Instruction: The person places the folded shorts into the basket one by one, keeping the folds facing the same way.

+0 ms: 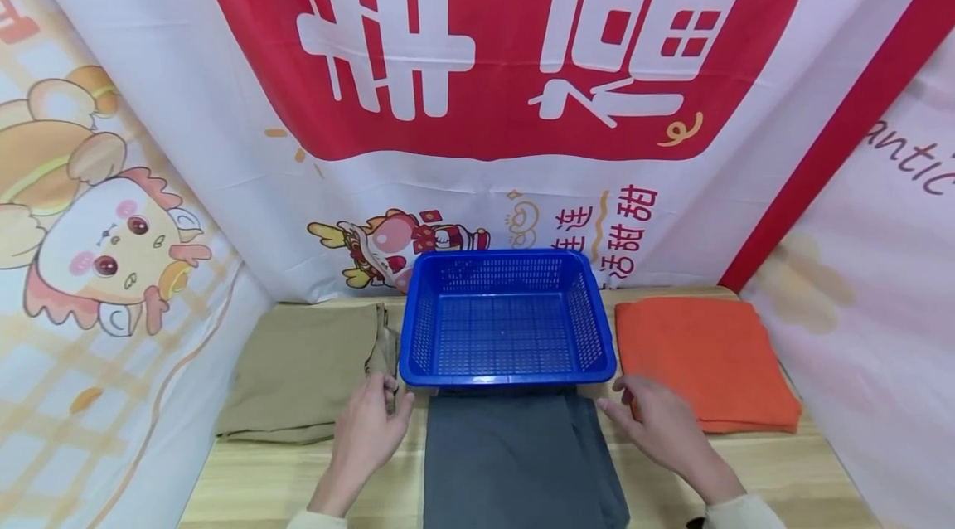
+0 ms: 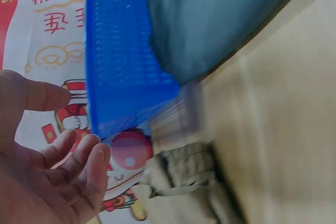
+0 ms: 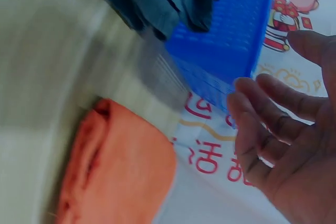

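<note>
Flanking the blue basket [image 1: 507, 380] between the khaki cloth [image 1: 306, 371] and orange cloth [image 1: 701, 359], the left hand [image 1: 369, 424] and right hand [image 1: 661, 421] hold nothing, fingers loosely parted, seemingly spaced to suit its 2 ends.

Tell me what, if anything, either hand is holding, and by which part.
Nothing: the left hand and right hand are by the basket's near corners, gripping no part of it. Whether either touches it, I can't tell.

Left hand [image 2: 39, 179], blue basket [image 2: 121, 51], grey cloth [image 2: 215, 19], khaki cloth [image 2: 189, 169]
</note>
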The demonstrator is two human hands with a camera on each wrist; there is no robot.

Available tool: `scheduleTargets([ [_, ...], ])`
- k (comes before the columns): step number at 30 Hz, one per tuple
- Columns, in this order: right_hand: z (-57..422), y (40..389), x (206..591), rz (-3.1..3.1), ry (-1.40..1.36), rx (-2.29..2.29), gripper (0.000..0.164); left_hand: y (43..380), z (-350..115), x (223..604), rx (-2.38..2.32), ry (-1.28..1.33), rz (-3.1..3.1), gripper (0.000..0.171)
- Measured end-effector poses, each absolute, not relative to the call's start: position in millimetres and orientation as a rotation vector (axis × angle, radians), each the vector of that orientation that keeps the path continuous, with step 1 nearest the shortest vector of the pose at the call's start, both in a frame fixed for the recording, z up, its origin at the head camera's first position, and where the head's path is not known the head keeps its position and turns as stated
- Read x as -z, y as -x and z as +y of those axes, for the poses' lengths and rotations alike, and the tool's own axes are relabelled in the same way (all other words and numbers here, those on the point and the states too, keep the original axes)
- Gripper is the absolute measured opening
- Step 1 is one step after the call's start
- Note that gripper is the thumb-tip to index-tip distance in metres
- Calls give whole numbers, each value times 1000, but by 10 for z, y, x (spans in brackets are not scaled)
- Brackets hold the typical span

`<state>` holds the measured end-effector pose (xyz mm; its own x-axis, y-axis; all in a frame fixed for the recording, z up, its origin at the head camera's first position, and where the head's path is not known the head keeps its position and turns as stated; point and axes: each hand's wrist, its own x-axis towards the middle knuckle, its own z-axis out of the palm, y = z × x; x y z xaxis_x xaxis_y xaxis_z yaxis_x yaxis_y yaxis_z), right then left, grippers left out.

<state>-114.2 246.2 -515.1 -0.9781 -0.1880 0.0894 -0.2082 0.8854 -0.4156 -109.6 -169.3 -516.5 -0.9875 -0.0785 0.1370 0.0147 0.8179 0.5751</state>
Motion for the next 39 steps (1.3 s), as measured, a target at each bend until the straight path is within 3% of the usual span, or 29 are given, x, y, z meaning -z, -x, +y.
scheduleTargets([
  [10,2339,1112,5490,-3309,8,-973,84,975,-1586,5507,1132,-182,-2991,45],
  [12,2316,1112,5555,-3311,36,-1044,85,978,-1564,5572,1207,-196,-3002,53],
  [16,2281,1091,5663,-3285,42,-1236,67,984,-1511,5687,1328,-203,-3002,66],
  [21,2257,1055,5724,-3274,-34,-1395,55,978,-1457,5775,1392,-205,-3006,69],
  [23,2243,1053,5732,-3272,-54,-1400,59,967,-1441,5798,1407,-212,-3009,68],
  [27,2212,1056,5748,-3317,0,-1281,87,955,-1405,5821,1450,-234,-3014,69],
  [31,2187,1060,5793,-3363,59,-1207,104,960,-1372,5810,1484,-267,-3029,67],
  [36,2159,1054,5833,-3357,126,-1290,111,972,-1341,5827,1495,-318,-3071,64],
  [39,2152,1052,5844,-3311,211,-1404,104,979,-1308,5847,1514,-363,-3108,71],
])
